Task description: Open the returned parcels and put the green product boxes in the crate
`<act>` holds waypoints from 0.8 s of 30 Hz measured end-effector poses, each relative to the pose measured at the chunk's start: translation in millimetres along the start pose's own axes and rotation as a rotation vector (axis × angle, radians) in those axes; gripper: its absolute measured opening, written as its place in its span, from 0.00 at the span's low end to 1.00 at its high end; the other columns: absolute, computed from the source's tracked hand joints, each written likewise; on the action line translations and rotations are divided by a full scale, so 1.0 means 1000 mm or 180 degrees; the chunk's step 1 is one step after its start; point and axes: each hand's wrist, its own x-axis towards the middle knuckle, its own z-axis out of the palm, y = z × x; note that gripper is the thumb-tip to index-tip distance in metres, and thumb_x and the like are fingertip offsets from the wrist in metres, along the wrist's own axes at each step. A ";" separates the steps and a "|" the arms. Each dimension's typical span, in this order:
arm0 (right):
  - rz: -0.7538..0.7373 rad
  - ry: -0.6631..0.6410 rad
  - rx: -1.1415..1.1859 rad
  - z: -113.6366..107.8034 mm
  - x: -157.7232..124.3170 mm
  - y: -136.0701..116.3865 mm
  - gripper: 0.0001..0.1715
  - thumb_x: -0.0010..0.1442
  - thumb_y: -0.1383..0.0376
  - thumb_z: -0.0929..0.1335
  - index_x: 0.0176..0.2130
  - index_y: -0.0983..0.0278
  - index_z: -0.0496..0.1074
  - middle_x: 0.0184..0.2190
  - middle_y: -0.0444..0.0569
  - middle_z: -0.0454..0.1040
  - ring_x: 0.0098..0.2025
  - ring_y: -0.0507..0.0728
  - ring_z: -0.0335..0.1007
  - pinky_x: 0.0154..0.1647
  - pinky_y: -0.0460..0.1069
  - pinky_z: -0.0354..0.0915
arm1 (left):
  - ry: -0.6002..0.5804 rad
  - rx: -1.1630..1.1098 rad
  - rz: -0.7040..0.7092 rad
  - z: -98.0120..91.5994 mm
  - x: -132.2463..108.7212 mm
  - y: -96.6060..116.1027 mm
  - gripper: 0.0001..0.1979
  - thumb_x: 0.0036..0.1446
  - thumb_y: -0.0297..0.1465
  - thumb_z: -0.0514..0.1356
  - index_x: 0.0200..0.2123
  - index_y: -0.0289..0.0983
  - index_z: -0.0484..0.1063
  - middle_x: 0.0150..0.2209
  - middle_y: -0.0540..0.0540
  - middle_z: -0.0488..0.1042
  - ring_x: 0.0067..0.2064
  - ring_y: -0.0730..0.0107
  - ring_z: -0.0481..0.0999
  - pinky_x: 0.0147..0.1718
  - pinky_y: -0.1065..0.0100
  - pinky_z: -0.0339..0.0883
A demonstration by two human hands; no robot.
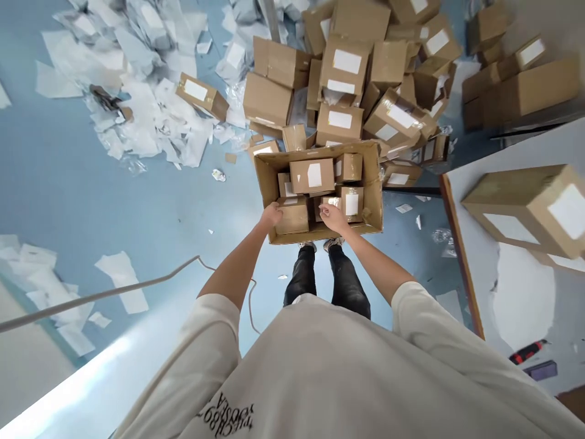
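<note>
A large open carton [372,225] stands on the floor in front of my feet, holding several smaller cardboard boxes. My left hand [273,214] is at the carton's left side, its fingers closed at the edge of a small brown box [293,218]. To the right of that box is my right hand [333,217], its fingers curled together; whatever is in them cannot be made out. Beside it stands a box with a white label [351,204]. Behind both hands, a wider labelled box [312,175] lies on top of others.
Beyond the carton is a heap of cardboard boxes [340,119]. Crumpled white paper [150,116] covers the floor at the far left. On the right, a white table [484,274] bears a large box [525,207] and a red-black cutter [528,352]. A cable [150,283] runs at left.
</note>
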 end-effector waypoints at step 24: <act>0.0425 -0.0696 0.0034 0.089 0.100 0.090 0.58 0.69 0.52 0.75 0.87 0.60 0.55 0.75 0.60 0.75 0.70 0.72 0.79 0.75 0.68 0.73 | -0.0168 -0.0249 -0.0874 0.100 0.052 -0.051 0.25 0.55 0.35 0.74 0.56 0.44 0.77 0.71 0.35 0.71 0.66 0.35 0.81 0.70 0.40 0.73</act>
